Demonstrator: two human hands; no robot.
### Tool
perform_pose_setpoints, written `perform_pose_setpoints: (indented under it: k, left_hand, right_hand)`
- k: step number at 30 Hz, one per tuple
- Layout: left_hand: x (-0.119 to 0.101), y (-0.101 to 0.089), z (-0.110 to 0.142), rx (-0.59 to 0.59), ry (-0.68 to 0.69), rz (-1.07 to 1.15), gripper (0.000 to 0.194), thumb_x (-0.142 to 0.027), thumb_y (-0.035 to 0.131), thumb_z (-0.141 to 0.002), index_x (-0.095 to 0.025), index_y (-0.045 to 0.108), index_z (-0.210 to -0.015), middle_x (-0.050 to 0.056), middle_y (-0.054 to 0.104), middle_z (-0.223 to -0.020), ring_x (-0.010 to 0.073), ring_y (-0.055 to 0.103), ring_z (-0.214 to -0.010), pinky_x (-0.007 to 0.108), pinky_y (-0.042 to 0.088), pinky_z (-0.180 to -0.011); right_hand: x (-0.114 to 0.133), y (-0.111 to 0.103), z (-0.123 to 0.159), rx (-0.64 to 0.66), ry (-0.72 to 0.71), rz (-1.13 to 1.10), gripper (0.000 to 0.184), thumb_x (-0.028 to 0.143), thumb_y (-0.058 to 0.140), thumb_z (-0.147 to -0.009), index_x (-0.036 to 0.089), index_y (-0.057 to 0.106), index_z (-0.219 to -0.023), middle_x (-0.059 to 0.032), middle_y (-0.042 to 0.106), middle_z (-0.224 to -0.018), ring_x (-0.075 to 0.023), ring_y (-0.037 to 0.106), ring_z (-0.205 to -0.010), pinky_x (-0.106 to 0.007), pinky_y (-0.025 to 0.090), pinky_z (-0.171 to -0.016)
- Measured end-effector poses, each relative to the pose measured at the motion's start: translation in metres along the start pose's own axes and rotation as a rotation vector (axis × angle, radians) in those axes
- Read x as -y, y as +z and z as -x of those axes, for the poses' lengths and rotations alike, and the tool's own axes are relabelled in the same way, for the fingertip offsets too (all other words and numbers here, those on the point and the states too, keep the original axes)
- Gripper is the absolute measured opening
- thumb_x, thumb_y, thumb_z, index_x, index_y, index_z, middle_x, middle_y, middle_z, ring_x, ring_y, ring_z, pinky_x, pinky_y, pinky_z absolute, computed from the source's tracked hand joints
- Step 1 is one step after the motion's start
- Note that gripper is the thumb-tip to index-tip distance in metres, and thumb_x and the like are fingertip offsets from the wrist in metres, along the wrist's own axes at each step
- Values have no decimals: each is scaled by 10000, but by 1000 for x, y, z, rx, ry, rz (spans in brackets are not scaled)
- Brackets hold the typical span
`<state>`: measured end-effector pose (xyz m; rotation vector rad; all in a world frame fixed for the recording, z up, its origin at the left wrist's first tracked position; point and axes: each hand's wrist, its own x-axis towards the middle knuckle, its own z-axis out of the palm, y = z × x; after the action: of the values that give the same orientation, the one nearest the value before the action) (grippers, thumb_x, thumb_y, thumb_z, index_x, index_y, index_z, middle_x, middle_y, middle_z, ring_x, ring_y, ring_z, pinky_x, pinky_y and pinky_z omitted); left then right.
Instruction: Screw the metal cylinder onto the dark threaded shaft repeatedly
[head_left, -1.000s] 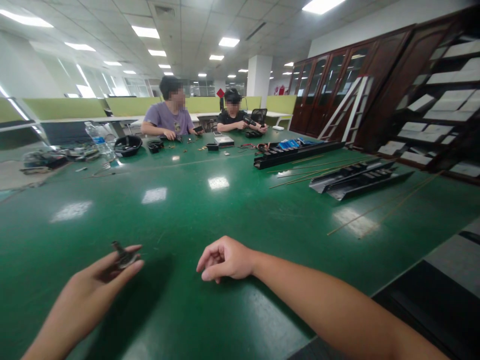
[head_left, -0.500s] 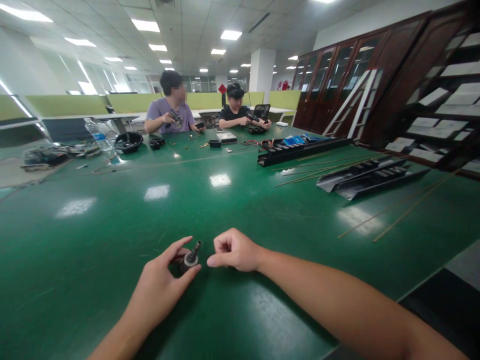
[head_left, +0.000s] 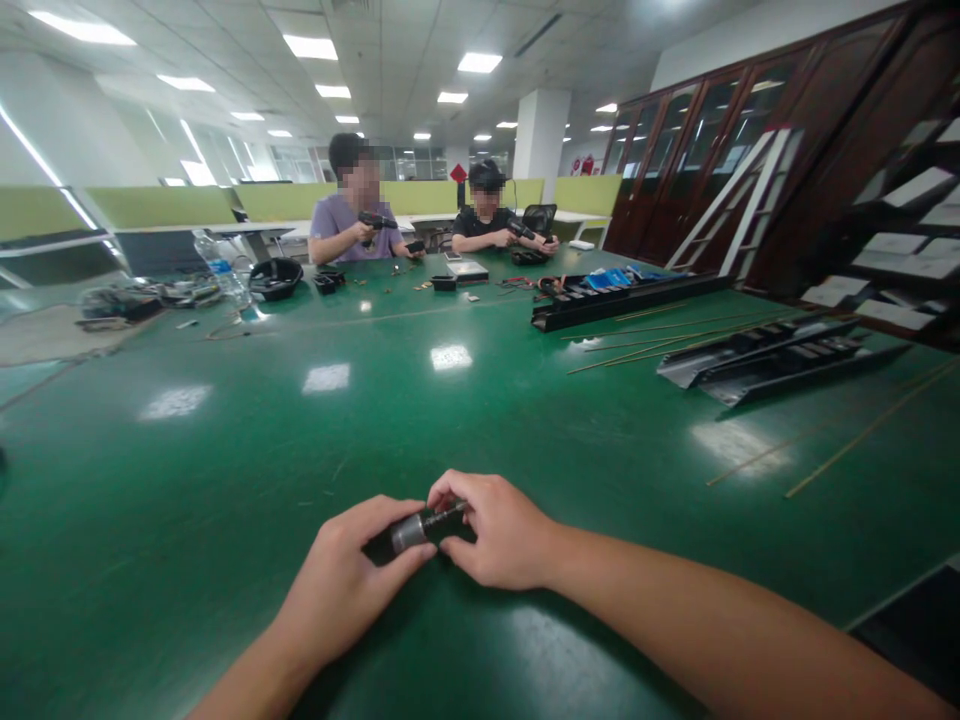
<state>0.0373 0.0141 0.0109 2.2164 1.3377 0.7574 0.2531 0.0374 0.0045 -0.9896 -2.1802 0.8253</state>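
Just in front of me, over the green table, my left hand grips a short dark-grey metal cylinder between thumb and fingers. A thinner, ridged shaft sticks out of it to the right. My right hand curls round the far end of that shaft, its fingertips partly hiding the tip. The piece lies nearly level between both hands. Its exact kind is too small to make out.
Black metal channels and thin rods lie on the right of the green table. Across it sit two people, one in a purple shirt, one in black, each with a dark tool. A water bottle and black bowl stand far left.
My left hand has come rightward with the metal cylinder and turned its shaft toward my right hand. My right hand now closes round the shaft's end. The person in purple has raised a dark tool.
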Motion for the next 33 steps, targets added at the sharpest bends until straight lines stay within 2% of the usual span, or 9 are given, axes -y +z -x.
perform_pose_setpoints:
  k: [4,9,20,33]
  left_hand:
    - [-1,-1,0,39,50,38,242,-353,648,-886,-279,681,-1114,21,703,-1027,173,661,-932,265,521,-831]
    - [5,2,2,1,62,12,275,-358,679,-871,-284,666,-1135,14,708,-1020,170,668,-918,259,526,-828]
    - [7,4,1,-88,220,19,331,-324,707,-866,-287,645,-1189,6,712,-1035,143,677,-918,213,533,-826]
    - [5,5,0,-24,194,64,323,-312,697,-877,-303,638,-1194,-16,708,-1038,127,668,-931,199,520,-836]
  right_hand:
    - [2,-1,1,-24,-9,41,272,147,641,-724,207,596,-985,-17,677,-924,-162,608,-810,-263,440,-721]
    - [5,-1,2,-52,18,64,222,166,647,-733,206,600,-946,-17,676,-895,-164,607,-793,-267,431,-707]
    - [6,0,4,-84,-2,60,209,172,658,-727,211,611,-927,-3,678,-868,-156,614,-783,-255,433,-701]
    - [4,3,5,-141,-56,49,116,158,655,-744,199,651,-853,6,683,-814,-134,621,-745,-233,445,-687]
